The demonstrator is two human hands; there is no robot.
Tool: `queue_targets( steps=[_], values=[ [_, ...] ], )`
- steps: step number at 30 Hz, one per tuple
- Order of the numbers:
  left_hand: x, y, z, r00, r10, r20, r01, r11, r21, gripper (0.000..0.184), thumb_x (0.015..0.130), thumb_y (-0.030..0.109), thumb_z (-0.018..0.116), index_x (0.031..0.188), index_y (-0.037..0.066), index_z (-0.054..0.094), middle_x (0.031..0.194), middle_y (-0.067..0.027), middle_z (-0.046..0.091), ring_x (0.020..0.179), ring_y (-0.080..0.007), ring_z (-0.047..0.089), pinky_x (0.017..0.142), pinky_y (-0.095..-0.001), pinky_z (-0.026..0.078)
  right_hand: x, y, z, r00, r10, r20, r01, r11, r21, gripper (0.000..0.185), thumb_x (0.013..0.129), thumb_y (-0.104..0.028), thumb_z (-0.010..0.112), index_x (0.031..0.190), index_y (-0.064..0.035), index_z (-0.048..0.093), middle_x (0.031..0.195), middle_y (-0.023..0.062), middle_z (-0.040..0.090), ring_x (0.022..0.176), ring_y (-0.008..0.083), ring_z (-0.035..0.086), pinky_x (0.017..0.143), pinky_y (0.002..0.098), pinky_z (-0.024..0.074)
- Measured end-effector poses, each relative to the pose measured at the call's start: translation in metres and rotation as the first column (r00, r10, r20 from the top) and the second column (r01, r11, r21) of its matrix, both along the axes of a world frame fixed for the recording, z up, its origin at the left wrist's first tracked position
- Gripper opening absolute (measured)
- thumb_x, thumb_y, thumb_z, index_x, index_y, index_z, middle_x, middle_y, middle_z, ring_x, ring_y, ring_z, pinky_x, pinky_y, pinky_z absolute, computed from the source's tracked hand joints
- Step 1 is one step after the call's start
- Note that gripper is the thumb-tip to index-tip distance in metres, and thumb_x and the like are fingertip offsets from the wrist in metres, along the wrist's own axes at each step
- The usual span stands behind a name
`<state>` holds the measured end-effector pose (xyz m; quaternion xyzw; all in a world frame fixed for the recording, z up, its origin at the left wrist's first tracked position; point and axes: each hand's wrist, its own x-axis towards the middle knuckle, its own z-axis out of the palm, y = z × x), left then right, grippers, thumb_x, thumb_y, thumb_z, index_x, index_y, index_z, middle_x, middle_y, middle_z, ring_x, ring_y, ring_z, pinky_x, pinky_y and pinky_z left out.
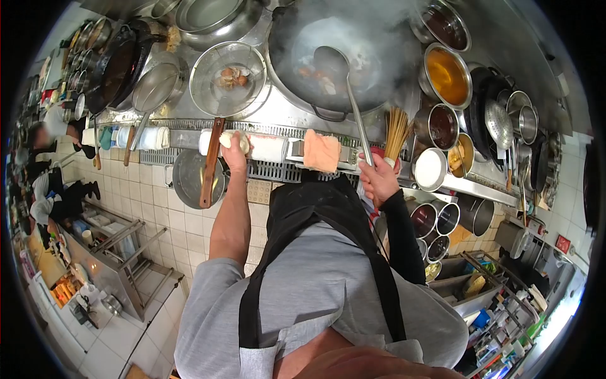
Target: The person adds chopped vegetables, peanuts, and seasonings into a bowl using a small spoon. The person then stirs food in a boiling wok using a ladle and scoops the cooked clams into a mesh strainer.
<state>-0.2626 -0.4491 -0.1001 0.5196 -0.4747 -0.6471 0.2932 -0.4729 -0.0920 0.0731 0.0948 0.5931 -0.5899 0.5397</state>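
My right hand [380, 179] is wrapped round the handle of a long metal ladle [332, 61], whose bowl is over the steaming wok [314, 106]. Pale liquid and a few brownish pieces show through the steam. My left hand [235, 150] is closed on a white cloth [225, 139] at the counter's front edge, just right of a wooden handle. That handle belongs to a round mesh strainer [214, 95], which has brown and orange food pieces in it. Beside my right hand stands a bamboo brush [396, 131]. An orange cloth [322, 151] hangs between my hands.
Bowls of sauce and a bowl of amber liquid [447, 76] line the right side. A metal pot [189, 179] is below the counter edge at left. Another strainer [156, 85] and dark woks [117, 69] are further left. Other people [57, 196] stand at far left.
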Motion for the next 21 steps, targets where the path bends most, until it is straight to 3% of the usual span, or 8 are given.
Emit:
queue_targets(
  steps=[2,8,11,14,17,19,20,21],
  values=[
    [0.001,0.000,-0.002,1.000,0.002,-0.032,-0.003,1.000,-0.010,0.028,0.099,0.028,0.064,0.102,0.001,0.065,0.081,-0.0096,0.072,0.057,-0.0203,0.069,0.044,-0.0298,0.047,0.008,-0.012,-0.001,1.000,-0.015,-0.001,0.015,1.000,0.014,0.031,0.108,-0.021,0.064,0.136,-0.0134,0.054,0.075,-0.0028,0.048,0.049,0.0045,0.036,0.041,0.0236,0.0328],
    [0.002,0.000,0.001,0.999,-0.009,-0.038,0.009,1.000,-0.001,0.028,0.100,0.025,0.064,0.102,-0.002,0.063,0.078,-0.0106,0.069,0.054,-0.0207,0.067,0.042,-0.0305,0.047,-0.015,-0.025,-0.005,0.946,-0.009,0.323,0.097,0.961,-0.258,0.027,0.111,-0.020,0.058,0.136,-0.0127,0.053,0.075,-0.0037,0.047,0.048,0.0031,0.036,0.040,0.0216,0.0320],
    [0.003,-0.002,-0.003,0.999,-0.011,-0.039,0.011,1.000,0.001,0.030,0.099,0.028,0.065,0.104,-0.001,0.063,0.079,-0.0104,0.069,0.054,-0.0207,0.067,0.041,-0.0303,0.047,-0.004,-0.034,0.001,0.999,0.045,0.017,-0.044,0.998,-0.050,0.028,0.110,-0.021,0.060,0.136,-0.0114,0.054,0.075,-0.0041,0.047,0.049,0.0021,0.035,0.040,0.0215,0.0312],
    [0.003,-0.002,0.003,1.000,-0.006,-0.005,0.006,1.000,0.023,0.032,0.098,0.030,0.065,0.106,-0.001,0.063,0.079,-0.0106,0.069,0.054,-0.0208,0.067,0.040,-0.0304,0.047,-0.012,-0.032,0.002,0.958,0.204,-0.201,-0.180,0.975,0.128,0.034,0.105,-0.021,0.065,0.135,-0.0073,0.056,0.076,0.0014,0.052,0.053,0.0090,0.048,0.048,0.0299,0.0430],
    [0.003,-0.003,0.000,1.000,-0.001,-0.016,0.001,1.000,0.021,0.032,0.098,0.030,0.065,0.105,0.000,0.063,0.079,-0.0106,0.069,0.054,-0.0207,0.067,0.039,-0.0303,0.046,-0.027,-0.024,-0.024,0.622,0.436,-0.650,-0.289,0.900,0.326,0.039,0.101,-0.019,0.068,0.135,-0.0017,0.058,0.082,0.0097,0.060,0.064,0.0161,0.058,0.063,0.0352,0.0512],
    [0.003,-0.004,-0.001,1.000,-0.008,-0.023,0.008,1.000,0.019,0.031,0.098,0.030,0.064,0.104,0.000,0.063,0.078,-0.0104,0.069,0.053,-0.0205,0.067,0.039,-0.0302,0.045,-0.032,-0.020,-0.035,0.561,0.407,-0.721,-0.281,0.913,0.296,0.036,0.103,-0.017,0.065,0.134,-0.0019,0.055,0.077,0.0040,0.057,0.056,0.0140,0.052,0.054,0.0315,0.0433],
    [0.002,-0.004,0.001,1.000,-0.009,-0.023,0.009,1.000,0.014,0.031,0.098,0.030,0.064,0.103,-0.001,0.063,0.077,-0.0102,0.069,0.053,-0.0204,0.067,0.039,-0.0301,0.045,-0.034,-0.021,-0.033,0.575,0.419,-0.703,-0.270,0.908,0.320,0.038,0.101,-0.017,0.067,0.134,-0.0007,0.057,0.082,0.0092,0.061,0.065,0.0175,0.057,0.065,0.0347,0.0480],
    [0.002,-0.003,0.002,1.000,-0.008,-0.023,0.009,1.000,0.011,0.031,0.098,0.030,0.064,0.103,-0.001,0.064,0.076,-0.0100,0.068,0.053,-0.0203,0.067,0.038,-0.0300,0.045,-0.036,-0.019,-0.034,0.593,0.425,-0.684,-0.272,0.905,0.326,0.039,0.100,-0.018,0.068,0.134,-0.0006,0.058,0.084,0.0112,0.062,0.068,0.0186,0.058,0.069,0.0359,0.0502]
  ],
)
